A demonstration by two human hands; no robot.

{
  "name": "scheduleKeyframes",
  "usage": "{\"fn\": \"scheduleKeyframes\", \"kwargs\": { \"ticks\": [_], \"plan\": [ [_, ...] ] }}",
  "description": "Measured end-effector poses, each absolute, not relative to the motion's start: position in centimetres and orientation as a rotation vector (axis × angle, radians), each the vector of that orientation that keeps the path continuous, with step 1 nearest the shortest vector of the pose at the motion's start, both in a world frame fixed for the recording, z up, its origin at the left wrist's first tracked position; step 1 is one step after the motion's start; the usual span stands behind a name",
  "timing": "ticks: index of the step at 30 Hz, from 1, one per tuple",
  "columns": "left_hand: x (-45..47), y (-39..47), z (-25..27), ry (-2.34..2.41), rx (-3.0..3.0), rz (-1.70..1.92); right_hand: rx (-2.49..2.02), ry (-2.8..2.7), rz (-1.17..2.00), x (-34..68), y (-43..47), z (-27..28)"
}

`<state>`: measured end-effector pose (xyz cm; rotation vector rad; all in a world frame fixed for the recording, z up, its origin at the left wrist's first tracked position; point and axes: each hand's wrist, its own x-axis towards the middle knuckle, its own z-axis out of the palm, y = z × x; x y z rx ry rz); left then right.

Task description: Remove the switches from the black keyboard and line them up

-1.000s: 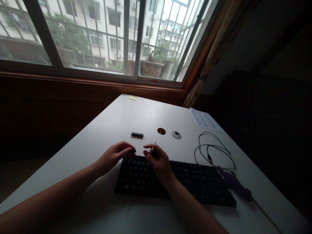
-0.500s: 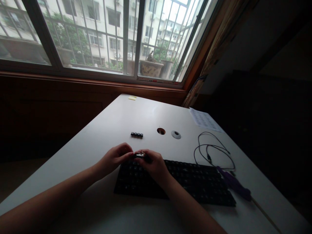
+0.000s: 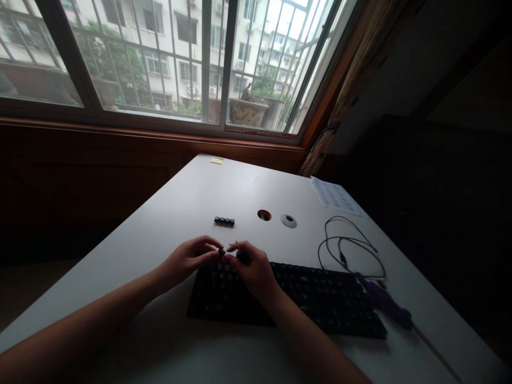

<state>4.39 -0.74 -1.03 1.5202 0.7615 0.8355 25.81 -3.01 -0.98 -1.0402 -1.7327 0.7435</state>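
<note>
Between the thumb and fingertips of my left hand is a small black keycap, above the upper left corner of a black keyboard. My right hand is closed around a small tool with a dark handle and thin wire ends, which looks like a keycap puller. Its wires are close to the keycap but apart from it. Both hands hover over the keyboard's left part and hide some of its keys. Beyond them, several black keycaps stand in a short row on the white table.
A round cable hole and its grey cover are past the keyboard. To the right lie a looped black cable, a purple duster with a stick handle, and a printed sheet. A yellow note sticks at the far edge.
The keycap has come away from the puller's wires and is now in my left fingertips. My hands have parted slightly, and the wires point up and left.
</note>
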Motion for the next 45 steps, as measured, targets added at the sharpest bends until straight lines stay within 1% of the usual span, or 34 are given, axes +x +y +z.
{"fn": "scheduleKeyframes", "kwargs": {
  "ticks": [9, 22, 35, 40, 45],
  "plan": [
    [4.5, -0.7, -1.5, 0.76, 1.49, 0.909, -1.005, -1.731, 0.754, 25.7, -2.9, -1.2],
    [4.5, -0.5, -2.5, 0.922, 1.611, 0.95, -1.058, -1.879, 0.542, 25.5, -3.4, -1.3],
    [5.0, -1.1, -1.3, 0.923, 1.706, 0.919, -1.127, -1.933, 0.395, 25.3, -3.9, -1.3],
    [4.5, -1.0, -0.8, 0.948, 1.888, 0.894, -1.13, -1.845, 0.432, 25.5, -3.5, -1.2],
    [4.0, -0.5, -0.8, 0.843, 2.197, 0.927, -1.208, -1.768, 0.423, 27.1, -2.0, -0.1]
  ]
}}
